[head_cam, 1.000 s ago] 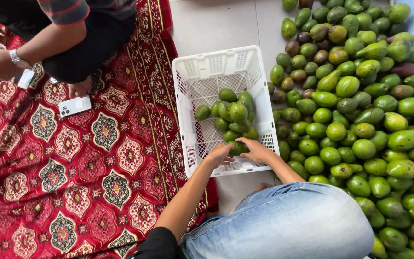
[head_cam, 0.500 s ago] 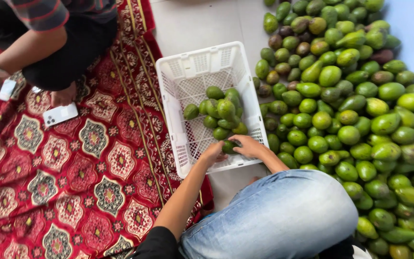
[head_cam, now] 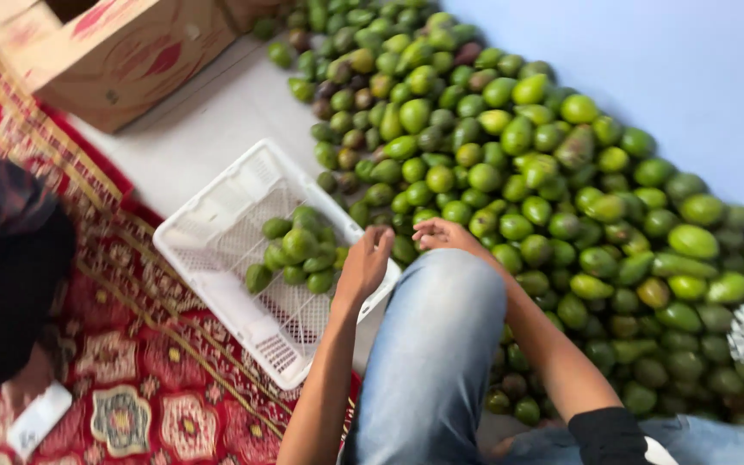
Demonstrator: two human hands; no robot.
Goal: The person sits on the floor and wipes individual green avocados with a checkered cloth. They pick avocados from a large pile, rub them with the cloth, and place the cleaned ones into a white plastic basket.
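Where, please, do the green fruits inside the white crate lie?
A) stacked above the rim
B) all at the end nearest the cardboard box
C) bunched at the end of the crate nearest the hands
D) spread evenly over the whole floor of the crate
C: the fruits cluster in the part of the crate next to the left hand, while the mesh floor elsewhere shows bare.

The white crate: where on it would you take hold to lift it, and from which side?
Probably by the long rims of the white crate, hands coming from above on opposite sides. Its lattice walls are open-topped, and the avocados are bunched toward the end by the left hand, so gripping both sides should keep it level.
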